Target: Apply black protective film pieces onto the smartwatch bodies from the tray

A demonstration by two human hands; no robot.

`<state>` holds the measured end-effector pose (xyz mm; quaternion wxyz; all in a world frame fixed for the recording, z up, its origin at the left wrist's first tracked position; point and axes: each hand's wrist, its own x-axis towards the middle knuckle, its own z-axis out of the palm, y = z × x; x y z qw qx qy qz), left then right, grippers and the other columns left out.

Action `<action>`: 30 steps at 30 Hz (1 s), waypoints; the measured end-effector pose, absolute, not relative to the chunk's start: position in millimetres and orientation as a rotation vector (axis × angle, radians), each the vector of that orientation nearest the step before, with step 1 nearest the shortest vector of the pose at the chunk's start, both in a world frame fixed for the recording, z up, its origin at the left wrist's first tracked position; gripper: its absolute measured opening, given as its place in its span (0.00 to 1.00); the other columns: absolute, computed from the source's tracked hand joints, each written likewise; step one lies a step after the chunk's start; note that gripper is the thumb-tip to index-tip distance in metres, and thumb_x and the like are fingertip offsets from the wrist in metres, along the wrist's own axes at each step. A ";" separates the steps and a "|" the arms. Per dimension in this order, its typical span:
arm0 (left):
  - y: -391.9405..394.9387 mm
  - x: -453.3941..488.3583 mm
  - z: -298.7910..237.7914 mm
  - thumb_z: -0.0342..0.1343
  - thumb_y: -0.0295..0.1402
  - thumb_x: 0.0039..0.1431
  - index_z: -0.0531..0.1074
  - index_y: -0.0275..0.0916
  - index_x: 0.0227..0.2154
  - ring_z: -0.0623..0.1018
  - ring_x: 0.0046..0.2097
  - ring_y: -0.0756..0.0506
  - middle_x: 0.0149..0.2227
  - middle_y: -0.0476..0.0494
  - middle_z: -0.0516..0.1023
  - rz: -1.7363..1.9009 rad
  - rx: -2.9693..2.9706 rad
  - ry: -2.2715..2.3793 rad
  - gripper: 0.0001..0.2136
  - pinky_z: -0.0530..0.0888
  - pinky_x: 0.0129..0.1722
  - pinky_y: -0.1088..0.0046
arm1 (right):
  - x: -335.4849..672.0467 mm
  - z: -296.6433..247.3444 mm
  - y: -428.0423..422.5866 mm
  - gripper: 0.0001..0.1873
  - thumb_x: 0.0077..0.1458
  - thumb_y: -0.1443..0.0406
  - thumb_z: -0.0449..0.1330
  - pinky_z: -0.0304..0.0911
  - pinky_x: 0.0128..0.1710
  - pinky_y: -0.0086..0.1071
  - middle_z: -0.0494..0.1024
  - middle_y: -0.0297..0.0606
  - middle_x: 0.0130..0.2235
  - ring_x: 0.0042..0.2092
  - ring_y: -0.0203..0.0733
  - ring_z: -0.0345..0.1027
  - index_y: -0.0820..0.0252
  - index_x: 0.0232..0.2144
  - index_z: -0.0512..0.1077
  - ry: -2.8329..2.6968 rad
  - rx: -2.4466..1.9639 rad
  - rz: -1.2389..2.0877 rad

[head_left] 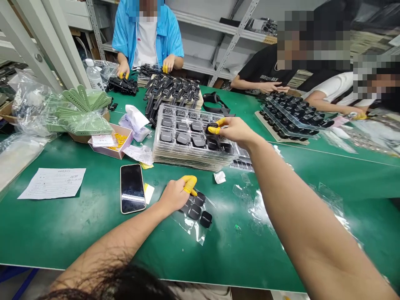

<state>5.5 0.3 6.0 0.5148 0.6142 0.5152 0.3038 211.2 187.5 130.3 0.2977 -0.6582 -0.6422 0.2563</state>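
My left hand (179,192), yellow finger cots on its fingertips, is closed at the upper edge of a clear plastic sheet (200,235) with several rounded black square stickers (195,211) on it. The fingers hide part of the sheet. Farther forward, my right hand (233,131), also in yellow finger cots, pinches a small black square watch case (211,128) at the right side of a clear compartment tray (158,146). Similar watch cases (182,138) lie in the tray's compartments, which tops a stack of trays. My right fingers partly cover the held piece.
A phone (133,187), a printed paper (53,183) and a box of yellow finger cots (117,148) lie left. Green straps (83,110) stand behind. Black watches (175,89) lie beyond the trays. Plastic scraps (259,208) are at right. Co-workers (148,37) sit opposite.
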 end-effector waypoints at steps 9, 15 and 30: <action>2.7 4.4 12.7 0.76 0.45 0.52 0.76 0.42 0.65 0.88 0.45 0.40 0.42 0.46 0.92 0.703 1.425 1.210 0.38 0.81 0.50 0.65 | 199.0 42.1 10.4 0.21 0.50 0.46 0.78 0.83 0.50 0.53 0.87 0.41 0.45 0.46 0.55 0.85 0.49 0.38 0.81 -1.418 -1.144 1.133; 0.4 4.6 14.0 0.75 0.42 0.52 0.74 0.42 0.68 0.87 0.40 0.41 0.38 0.48 0.90 0.633 1.541 1.360 0.39 0.82 0.45 0.66 | 185.3 -2.6 -11.3 0.24 0.56 0.44 0.74 0.84 0.41 0.45 0.81 0.41 0.49 0.43 0.49 0.82 0.48 0.47 0.81 -1.347 -1.294 1.213; -3.6 2.6 6.8 0.77 0.39 0.51 0.85 0.44 0.57 0.89 0.49 0.39 0.50 0.45 0.91 0.725 1.538 1.268 0.28 0.84 0.57 0.62 | 184.3 7.6 -21.7 0.13 0.64 0.52 0.68 0.81 0.45 0.52 0.74 0.44 0.45 0.41 0.49 0.76 0.53 0.36 0.81 -1.547 -1.421 0.995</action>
